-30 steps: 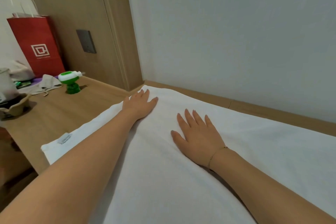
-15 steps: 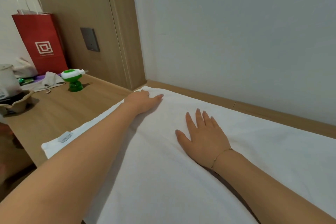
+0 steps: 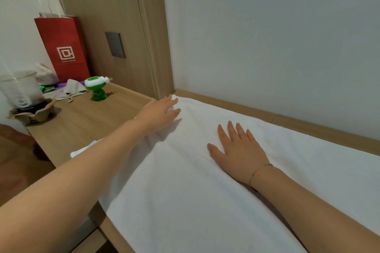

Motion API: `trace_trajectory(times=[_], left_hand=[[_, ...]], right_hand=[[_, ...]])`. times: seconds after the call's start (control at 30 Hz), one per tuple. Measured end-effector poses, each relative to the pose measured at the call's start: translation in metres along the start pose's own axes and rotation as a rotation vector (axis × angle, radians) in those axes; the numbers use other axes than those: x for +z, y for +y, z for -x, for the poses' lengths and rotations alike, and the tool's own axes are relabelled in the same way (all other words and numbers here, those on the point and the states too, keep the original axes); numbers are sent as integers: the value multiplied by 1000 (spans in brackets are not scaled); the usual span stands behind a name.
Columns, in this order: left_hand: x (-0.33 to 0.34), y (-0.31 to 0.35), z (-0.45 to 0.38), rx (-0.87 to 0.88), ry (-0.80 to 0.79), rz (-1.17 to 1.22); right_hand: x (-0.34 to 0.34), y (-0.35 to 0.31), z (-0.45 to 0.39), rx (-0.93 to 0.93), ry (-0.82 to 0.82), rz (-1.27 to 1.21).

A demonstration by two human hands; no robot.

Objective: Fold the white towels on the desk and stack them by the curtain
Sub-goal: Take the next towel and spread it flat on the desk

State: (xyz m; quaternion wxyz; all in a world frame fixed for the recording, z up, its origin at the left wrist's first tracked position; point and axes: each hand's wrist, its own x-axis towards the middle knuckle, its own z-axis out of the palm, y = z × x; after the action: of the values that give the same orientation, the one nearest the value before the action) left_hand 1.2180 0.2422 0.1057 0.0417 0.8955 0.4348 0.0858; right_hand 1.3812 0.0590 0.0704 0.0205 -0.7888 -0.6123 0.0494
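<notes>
A large white cotton towel (image 3: 185, 191) is lying spread flat along the light wooden desk (image 3: 82, 125), its long far edge running just beside the raised wooden strip at the foot of the pale grey wall (image 3: 267, 37). Its left end is reaching the corner where the wall is meeting a tall wood-grain panel (image 3: 115, 6).

The left hand (image 3: 158, 114) is lying at the towel's far left corner, fingers straight and a little spread, gripping nothing; the cloth is wrinkling slightly under its heel. The right hand (image 3: 239, 150) is pressing flat on the middle of the towel, palm down, fingers straight and fanned, holding nothing. A thin gold chain bracelet (image 3: 260, 170) is circling that wrist.

Farther left on the desk, a green and white plastic plug-in device (image 3: 97, 88) is standing apart from the towel. Behind it a crumpled beige cloth (image 3: 72, 88) is lying near a red paper carrier bag with white handles (image 3: 62, 47), which is leaning against the panel. A dark grey wall plate (image 3: 115, 45) is sitting on that panel. At the desk's left end a clear cup (image 3: 20, 88) is sitting in a brown cardboard holder (image 3: 33, 111).
</notes>
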Motion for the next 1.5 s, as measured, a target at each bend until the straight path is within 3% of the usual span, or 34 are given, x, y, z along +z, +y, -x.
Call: trace_trajectory(times=[0.2,0.33,0.47,0.57,0.67,0.73,0.83,1.07,1.17,1.27,1.4,1.5], left_hand=[[10,-23,82,-79,-243,-67],[3,-66,108,-133,-238,-255],[-9,-65,116,-166,-231,-209],[-14,-45,127,-156,-122,-126],[-14,-17,149,-108,-180,37],[-3,-2,166,-37,-266,8],[11,-2,178,-3,-225,-70],[4,-18,182,-217,-228,-129],[-4,10,176,-111,-188,-198],[-10,71,166,35,-98,-54],[-5,163,154,193,-120,79],[22,201,145,208,-172,114]], right_hand=[[0,0,0,1,-7,-2],[0,1,1,10,2,-9],[-3,-1,2,7,7,-24],[-13,-3,11,21,10,48],[-28,-8,47,-11,28,79],[-35,-12,87,-73,2,21],[-28,-19,146,-146,-87,-46],[-4,1,198,-158,-97,-124],[-17,15,202,-126,-108,-275],[-26,38,192,-66,-15,-268],[-29,73,175,60,39,-214],[-26,91,169,167,34,-180]])
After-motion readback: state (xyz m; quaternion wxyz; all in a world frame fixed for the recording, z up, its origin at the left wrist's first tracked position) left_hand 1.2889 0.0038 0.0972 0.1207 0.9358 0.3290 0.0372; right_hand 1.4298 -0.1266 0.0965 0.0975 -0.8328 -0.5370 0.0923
